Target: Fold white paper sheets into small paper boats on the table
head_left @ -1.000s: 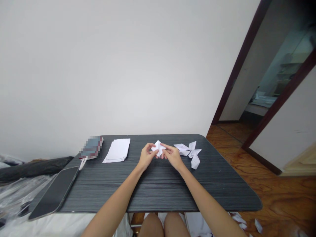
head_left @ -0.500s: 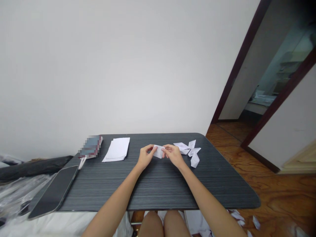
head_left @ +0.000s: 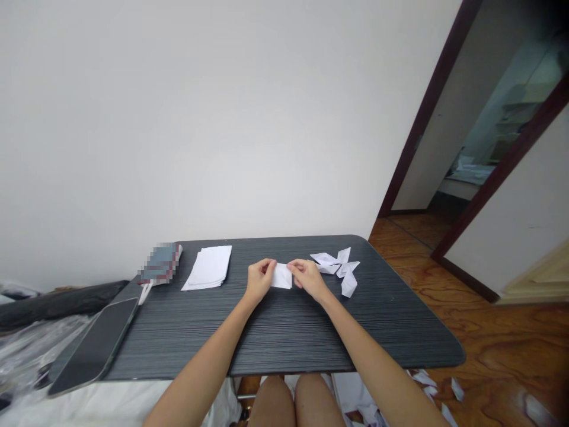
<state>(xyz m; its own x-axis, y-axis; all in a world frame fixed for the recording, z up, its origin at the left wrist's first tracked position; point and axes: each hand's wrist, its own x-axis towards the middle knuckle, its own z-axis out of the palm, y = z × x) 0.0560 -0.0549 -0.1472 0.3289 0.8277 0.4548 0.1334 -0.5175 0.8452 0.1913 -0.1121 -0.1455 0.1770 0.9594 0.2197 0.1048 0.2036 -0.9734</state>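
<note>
A small folded piece of white paper is held above the dark table between my two hands. My left hand pinches its left side, thumb in front. At its upper right corner, my right hand has thumb and forefinger closed on the paper. Several folded white paper pieces lie together on the table, just right of my right hand. To the left of my left hand rests a stack of white paper sheets.
The dark table meets a white wall at the back. A book with a blurred cover and a tablet-like dark slab lie on its left. Paper scraps are on the wooden floor at right, near a doorway.
The paper has shifted slightly left and now shows a flatter, squarer face. My right hand has moved its grip to the upper right corner. The view has tilted slightly.
</note>
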